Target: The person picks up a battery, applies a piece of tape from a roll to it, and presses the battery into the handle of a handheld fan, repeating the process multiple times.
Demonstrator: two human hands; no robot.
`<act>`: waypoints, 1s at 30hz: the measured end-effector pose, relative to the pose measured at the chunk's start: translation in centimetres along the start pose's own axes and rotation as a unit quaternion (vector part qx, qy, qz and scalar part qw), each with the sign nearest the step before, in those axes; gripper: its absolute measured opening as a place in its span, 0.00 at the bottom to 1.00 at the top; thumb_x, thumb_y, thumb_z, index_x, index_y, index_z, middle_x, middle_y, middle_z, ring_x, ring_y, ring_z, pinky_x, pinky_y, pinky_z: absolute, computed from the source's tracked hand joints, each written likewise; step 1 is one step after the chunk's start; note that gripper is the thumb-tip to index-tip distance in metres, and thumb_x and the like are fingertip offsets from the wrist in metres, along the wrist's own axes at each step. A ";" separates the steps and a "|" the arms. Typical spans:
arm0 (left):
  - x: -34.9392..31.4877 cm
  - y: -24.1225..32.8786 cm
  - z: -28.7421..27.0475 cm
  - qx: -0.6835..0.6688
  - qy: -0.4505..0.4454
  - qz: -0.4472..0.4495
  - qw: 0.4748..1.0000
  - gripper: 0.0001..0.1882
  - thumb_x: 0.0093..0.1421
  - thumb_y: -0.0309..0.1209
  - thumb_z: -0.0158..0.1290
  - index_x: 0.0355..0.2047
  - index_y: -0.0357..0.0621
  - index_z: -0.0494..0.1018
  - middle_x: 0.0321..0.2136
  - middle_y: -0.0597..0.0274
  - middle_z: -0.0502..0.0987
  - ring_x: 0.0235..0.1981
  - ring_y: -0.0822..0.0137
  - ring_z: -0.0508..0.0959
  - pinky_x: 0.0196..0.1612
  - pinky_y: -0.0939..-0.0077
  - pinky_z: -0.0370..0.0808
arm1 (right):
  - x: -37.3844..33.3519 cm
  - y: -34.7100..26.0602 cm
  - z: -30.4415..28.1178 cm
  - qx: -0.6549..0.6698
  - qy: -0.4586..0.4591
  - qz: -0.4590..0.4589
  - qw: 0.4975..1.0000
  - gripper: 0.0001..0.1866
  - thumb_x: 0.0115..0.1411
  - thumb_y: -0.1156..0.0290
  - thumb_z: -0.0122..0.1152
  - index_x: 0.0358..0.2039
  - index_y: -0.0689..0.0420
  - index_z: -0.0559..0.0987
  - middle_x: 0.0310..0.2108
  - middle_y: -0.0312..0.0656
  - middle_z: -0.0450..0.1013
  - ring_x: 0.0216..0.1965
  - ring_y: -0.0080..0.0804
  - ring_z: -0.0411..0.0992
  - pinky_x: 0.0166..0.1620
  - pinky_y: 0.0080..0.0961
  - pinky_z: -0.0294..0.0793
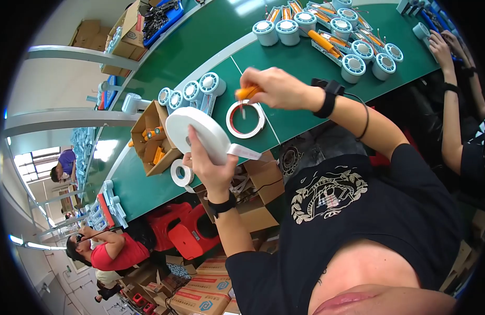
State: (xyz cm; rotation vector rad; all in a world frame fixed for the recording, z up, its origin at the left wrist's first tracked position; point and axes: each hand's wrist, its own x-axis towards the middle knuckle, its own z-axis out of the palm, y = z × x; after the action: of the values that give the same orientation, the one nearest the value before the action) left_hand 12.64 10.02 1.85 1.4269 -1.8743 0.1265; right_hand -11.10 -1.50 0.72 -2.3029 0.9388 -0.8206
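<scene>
My left hand (211, 170) is closed around a large roll of white tape (196, 126), raised over the near edge of the green bench. A short loose end of tape (244, 152) sticks out from the roll's right side. Farther right, my right hand (284, 89) pinches an orange cylindrical battery (246, 94), with thin leads hanging below it. Beneath that hand, a white tape ring with a red inner edge (231, 122) lies flat on the bench. A smaller white tape roll (181, 173) sits at the bench edge, left of my left hand.
An open cardboard box (171, 160) with orange batteries stands on the green bench (200, 50). Light blue round-headed units (211, 84) stand behind it; several more (353, 65) with orange batteries lie at right. A co-worker's hands (443, 48) work far right. Red stools (192, 236) stand below left.
</scene>
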 end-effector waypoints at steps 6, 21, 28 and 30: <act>1.7 3.3 2.5 -0.016 -0.022 0.089 0.996 0.54 0.37 0.45 0.65 0.64 0.35 0.60 0.42 0.54 0.77 0.35 0.60 0.76 0.44 0.67 0.57 | -2.1 -4.2 -6.0 0.271 0.047 0.024 0.961 0.21 0.58 0.69 0.60 0.53 0.58 0.74 0.33 0.50 0.76 0.27 0.28 0.76 0.30 0.26 0.72; 5.0 10.7 6.3 -0.119 -0.182 0.126 0.968 0.49 0.40 0.44 0.65 0.64 0.42 0.63 0.39 0.53 0.76 0.41 0.56 0.77 0.47 0.60 0.61 | -1.1 1.9 -6.6 0.022 0.476 -0.005 0.879 0.15 0.61 0.70 0.57 0.48 0.60 0.76 0.26 0.43 0.76 0.24 0.26 0.75 0.31 0.22 0.74; 7.7 6.4 10.8 -0.055 -0.263 0.266 0.926 0.28 0.51 0.32 0.60 0.54 0.44 0.72 0.54 0.47 0.69 0.54 0.48 0.71 0.58 0.52 0.63 | -2.1 2.2 -11.7 0.343 0.440 0.012 0.830 0.15 0.67 0.70 0.53 0.52 0.57 0.72 0.36 0.38 0.72 0.35 0.17 0.70 0.33 0.16 0.72; 11.3 4.0 9.4 -0.089 -0.297 0.150 0.939 0.21 0.53 0.28 0.58 0.50 0.43 0.75 0.57 0.49 0.69 0.60 0.49 0.67 0.62 0.54 0.62 | -4.3 2.1 -11.0 0.310 0.360 0.019 0.880 0.16 0.69 0.67 0.51 0.55 0.56 0.69 0.37 0.39 0.71 0.35 0.18 0.69 0.35 0.13 0.70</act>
State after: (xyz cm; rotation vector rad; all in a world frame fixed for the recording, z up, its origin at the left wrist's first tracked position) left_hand 3.45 -2.05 3.58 1.1164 -2.5150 -0.3603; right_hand -22.11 -2.16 5.38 -1.4156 0.8193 -1.7289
